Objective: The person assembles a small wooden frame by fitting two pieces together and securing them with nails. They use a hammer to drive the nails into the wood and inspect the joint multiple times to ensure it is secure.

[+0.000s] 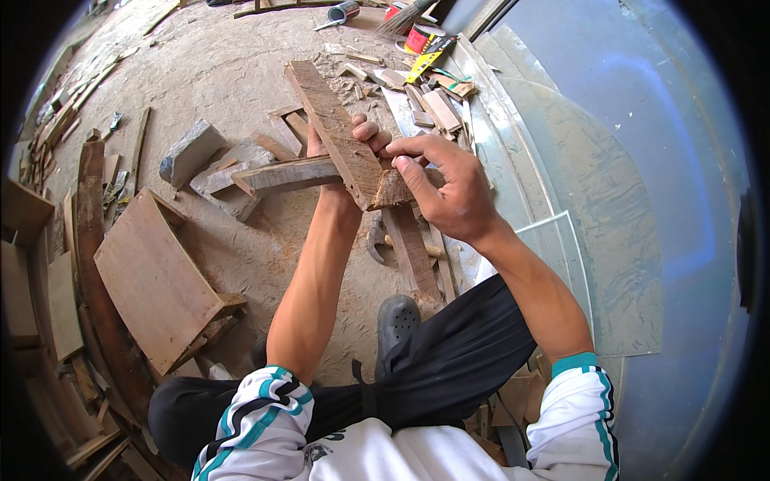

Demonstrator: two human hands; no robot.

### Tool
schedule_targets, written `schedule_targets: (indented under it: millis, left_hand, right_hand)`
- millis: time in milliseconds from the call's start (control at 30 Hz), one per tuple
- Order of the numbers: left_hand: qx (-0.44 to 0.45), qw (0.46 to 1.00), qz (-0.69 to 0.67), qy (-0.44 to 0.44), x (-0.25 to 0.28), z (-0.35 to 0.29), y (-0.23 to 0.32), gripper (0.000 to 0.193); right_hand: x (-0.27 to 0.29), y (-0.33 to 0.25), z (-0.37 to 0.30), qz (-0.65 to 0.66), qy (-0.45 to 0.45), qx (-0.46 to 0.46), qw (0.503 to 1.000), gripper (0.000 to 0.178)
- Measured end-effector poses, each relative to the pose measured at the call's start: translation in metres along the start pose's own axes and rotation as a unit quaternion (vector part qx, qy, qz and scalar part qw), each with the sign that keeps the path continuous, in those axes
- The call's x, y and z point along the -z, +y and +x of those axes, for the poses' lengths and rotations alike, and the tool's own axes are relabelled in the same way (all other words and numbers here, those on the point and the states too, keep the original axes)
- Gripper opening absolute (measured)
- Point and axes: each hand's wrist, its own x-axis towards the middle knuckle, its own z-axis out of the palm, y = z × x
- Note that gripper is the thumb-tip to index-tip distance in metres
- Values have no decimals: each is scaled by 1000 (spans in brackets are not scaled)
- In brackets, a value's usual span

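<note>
My left hand [370, 135] is closed around a rough brown wooden plank [333, 128], which is raised and tilted in front of me. Its fingers curl over the plank's right edge. A narrower wooden bar [293, 175] sticks out to the left from behind the plank, and a wooden post [412, 255] slants down below it. Whether these are fastened together is hidden. At the plank's near end, by a splintered end of wood [393, 191], my right hand [455, 188] pinches thumb and forefinger together. Anything between those fingertips is too small to make out.
A claw hammer [377, 242] lies on the floor, partly behind the post. Concrete blocks [192, 151] and a wooden box-like piece [160, 280] stand left. Wood offcuts [441, 111], a yellow-handled saw [429, 60] and a red tub [421, 38] lie far right. A glass sheet [561, 264] lies right.
</note>
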Motion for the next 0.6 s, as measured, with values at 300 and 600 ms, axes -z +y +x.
schedule_targets:
  millis: [300, 600]
  left_hand:
    - [26, 998, 18, -45, 6, -1, -2, 53]
    - [52, 996, 67, 3, -1, 1, -4, 74]
  right_hand:
    - [-4, -2, 0, 1, -13, 21, 1000, 19]
    - [-3, 0, 0, -27, -23, 36, 999, 20]
